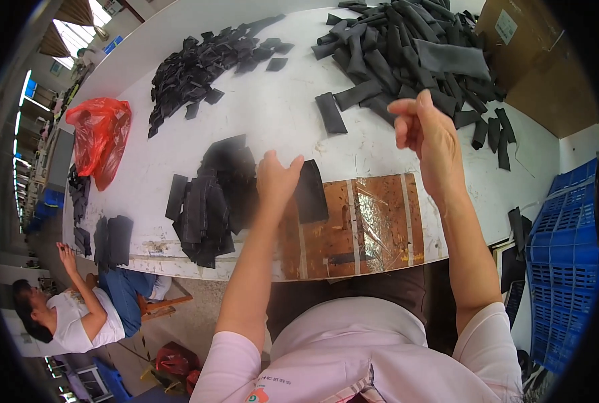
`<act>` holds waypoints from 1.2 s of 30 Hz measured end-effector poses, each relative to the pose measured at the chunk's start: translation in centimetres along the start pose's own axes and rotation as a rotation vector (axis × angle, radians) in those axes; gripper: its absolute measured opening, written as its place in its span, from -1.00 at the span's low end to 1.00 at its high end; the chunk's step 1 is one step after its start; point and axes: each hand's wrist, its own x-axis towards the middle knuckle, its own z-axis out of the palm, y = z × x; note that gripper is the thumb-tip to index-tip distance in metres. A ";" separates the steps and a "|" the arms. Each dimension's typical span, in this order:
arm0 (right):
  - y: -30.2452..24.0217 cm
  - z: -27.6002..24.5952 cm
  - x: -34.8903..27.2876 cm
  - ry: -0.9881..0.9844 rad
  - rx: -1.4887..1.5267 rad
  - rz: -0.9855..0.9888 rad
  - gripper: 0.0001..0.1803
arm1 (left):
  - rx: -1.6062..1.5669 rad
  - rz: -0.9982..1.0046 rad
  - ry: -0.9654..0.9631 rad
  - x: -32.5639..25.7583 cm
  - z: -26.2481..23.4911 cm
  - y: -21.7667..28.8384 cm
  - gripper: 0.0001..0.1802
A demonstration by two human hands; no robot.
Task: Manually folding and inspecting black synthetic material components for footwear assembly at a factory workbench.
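My left hand is over the table with thumb and forefinger spread; its other fingers are partly hidden. Right beside it lies a flat black fabric piece on a brown taped board. On its other side is a loose heap of black fabric pieces, part of it smeared by motion. My right hand is raised near a big pile of black fabric tubes, fingers loosely bent and apart, with nothing visible in it.
Small black pieces are heaped at the far left, near a red plastic bag. A cardboard box stands at the far right, above blue plastic crates. Another person sits at the left beyond the table edge.
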 end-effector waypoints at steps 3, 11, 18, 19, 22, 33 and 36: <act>2.6 -1.2 -4.9 -0.190 -0.009 0.172 -0.47 | 0.319 -0.022 -0.171 0.7 0.5 -0.7 -0.73; 2.8 0.7 -11.2 -0.404 -0.400 -0.031 -0.82 | -0.332 0.151 -0.340 -1.0 -3.9 1.2 -0.87; 0.0 0.6 -12.8 -0.389 -0.127 -0.087 -0.82 | -0.021 0.059 -0.348 -3.2 -4.4 1.1 -0.69; -1.3 0.3 -13.0 -0.470 0.104 -0.070 -0.76 | -0.012 0.032 -0.386 -3.6 -4.4 0.6 -0.61; -5.2 -0.5 -14.6 -0.699 0.710 -0.166 -0.34 | 0.229 0.312 -0.251 -4.7 -3.2 0.6 -0.63; -10.0 -3.2 -16.3 -0.894 1.129 -0.059 -0.28 | 0.246 0.477 0.093 -6.6 -1.2 -0.7 -0.86; -9.6 -3.5 -18.4 -0.568 1.196 -0.199 -0.30 | 0.218 0.482 0.090 -6.4 -1.4 -1.3 -0.87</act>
